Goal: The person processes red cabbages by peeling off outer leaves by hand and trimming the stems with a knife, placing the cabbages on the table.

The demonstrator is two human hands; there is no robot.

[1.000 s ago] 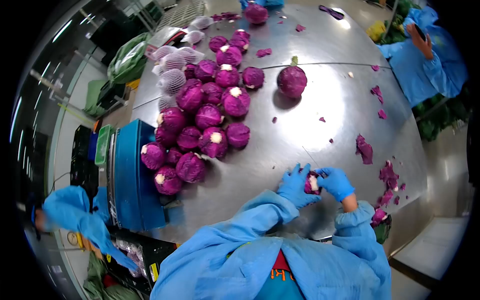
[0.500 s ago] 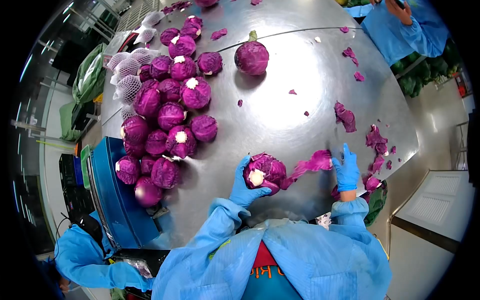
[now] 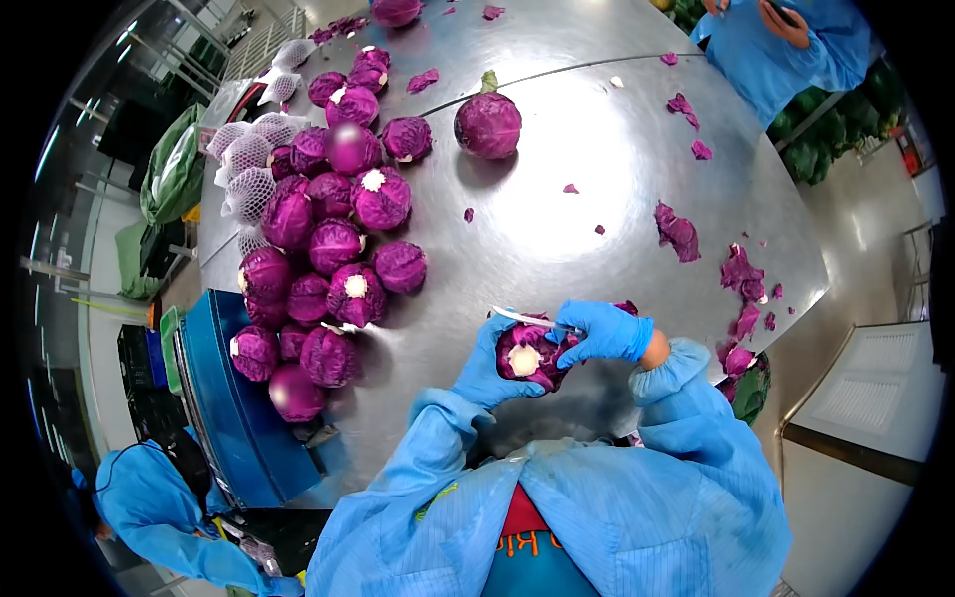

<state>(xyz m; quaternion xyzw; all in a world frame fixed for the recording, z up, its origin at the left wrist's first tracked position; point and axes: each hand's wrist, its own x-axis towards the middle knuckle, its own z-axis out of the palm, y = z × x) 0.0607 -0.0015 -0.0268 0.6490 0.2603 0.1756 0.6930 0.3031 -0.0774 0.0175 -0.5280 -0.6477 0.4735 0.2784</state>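
Observation:
My left hand point(image 3: 484, 368), in a blue glove, is wrapped round the left side of a red cabbage point(image 3: 530, 360) just above the metal table. The pale cut stem of this cabbage faces up toward me. From the right, my gloved right hand point(image 3: 603, 333) reaches over it, fingers closed on a knife with a thin, pale, slightly curved blade point(image 3: 522, 318). That blade lies across the cabbage's upper edge; the handle is hidden in my fingers. A loose purple leaf point(image 3: 627, 307) shows partly behind my right hand.
Several red cabbages point(image 3: 336, 244) are heaped at left, beside white foam nets point(image 3: 249, 189). One larger cabbage point(image 3: 487, 125) stands farther back. Torn leaves point(image 3: 741, 274) lie along the table's right edge. A blue bin point(image 3: 244, 398) adjoins the left side. Another person point(image 3: 786, 50) stands at upper right.
My right hand has come in from the right to the cabbage, and the knife blade now shows. The torn leaf trailing rightward is mostly out of sight. My left hand keeps its hold.

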